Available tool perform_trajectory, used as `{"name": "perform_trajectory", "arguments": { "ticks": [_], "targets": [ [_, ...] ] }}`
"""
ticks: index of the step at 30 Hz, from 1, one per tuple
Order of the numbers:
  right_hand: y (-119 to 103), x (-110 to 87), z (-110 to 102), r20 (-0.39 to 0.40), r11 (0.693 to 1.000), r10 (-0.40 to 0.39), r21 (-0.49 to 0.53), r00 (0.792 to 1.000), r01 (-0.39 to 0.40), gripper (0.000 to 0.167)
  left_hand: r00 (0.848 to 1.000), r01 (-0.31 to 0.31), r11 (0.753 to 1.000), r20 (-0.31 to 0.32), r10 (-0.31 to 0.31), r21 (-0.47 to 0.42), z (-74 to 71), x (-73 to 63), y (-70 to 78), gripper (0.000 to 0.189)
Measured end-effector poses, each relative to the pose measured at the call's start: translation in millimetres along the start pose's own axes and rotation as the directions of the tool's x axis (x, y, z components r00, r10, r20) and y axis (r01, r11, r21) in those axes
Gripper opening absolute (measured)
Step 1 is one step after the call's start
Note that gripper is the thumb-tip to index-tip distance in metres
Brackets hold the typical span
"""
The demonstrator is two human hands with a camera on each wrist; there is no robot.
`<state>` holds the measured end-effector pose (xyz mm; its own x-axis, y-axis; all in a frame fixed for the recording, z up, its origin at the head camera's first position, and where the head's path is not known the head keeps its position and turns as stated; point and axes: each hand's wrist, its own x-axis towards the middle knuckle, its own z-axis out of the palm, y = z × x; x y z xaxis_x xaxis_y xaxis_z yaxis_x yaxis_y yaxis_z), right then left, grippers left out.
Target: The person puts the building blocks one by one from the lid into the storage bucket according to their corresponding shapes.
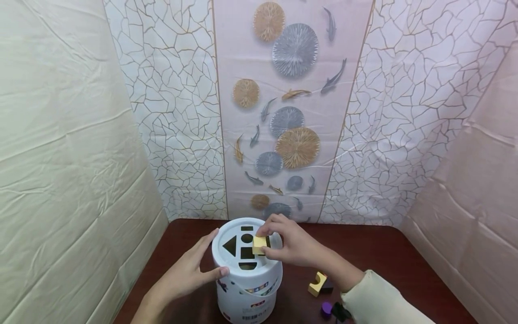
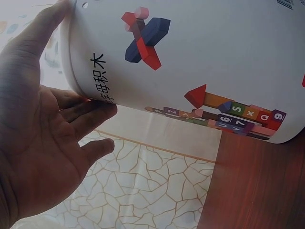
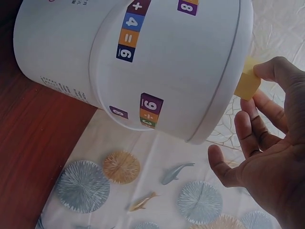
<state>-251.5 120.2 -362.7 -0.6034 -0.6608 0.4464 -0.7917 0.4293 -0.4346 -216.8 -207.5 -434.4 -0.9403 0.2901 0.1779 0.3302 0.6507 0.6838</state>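
Observation:
A white bucket (image 1: 248, 299) with printed block pictures stands upright on the table. Its white lid (image 1: 267, 265) has cut-out holes, among them a triangle, a circle and a square. With thumb and fingertips, my right hand (image 1: 293, 240) pinches a small yellow block (image 1: 259, 245) right over the holes on the lid's right half. The block (image 3: 248, 82) stands out past the lid in the right wrist view. On the opposite side, my left hand (image 1: 184, 272) rests spread against the bucket's rim, thumb in front and fingers behind.
Right of the bucket, under the right forearm, lie a yellow arch-shaped block (image 1: 317, 285), a dark block (image 1: 328, 288), a purple round block (image 1: 326, 309) and a black piece (image 1: 341, 311). The dark red table (image 1: 364, 243) ends at patterned cloth walls (image 1: 182, 135).

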Motion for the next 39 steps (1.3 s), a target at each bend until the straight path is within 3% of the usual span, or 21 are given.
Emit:
{"name": "perform_trajectory", "arguments": {
  "ticks": [10,39],
  "targets": [
    [-3,6.6,8,0.007,1.000,0.006,0.017,1.000,-0.006,0.026,0.999,0.041,0.999,0.012,-0.041,-0.019,0.1,1.0,2.1,0.112],
    [-4,11.0,29,0.035,1.000,-0.019,0.006,0.999,0.019,0.020,0.999,0.037,0.999,0.017,-0.036,-0.035,1.7,1.3,1.1,0.111]
  ]
}}
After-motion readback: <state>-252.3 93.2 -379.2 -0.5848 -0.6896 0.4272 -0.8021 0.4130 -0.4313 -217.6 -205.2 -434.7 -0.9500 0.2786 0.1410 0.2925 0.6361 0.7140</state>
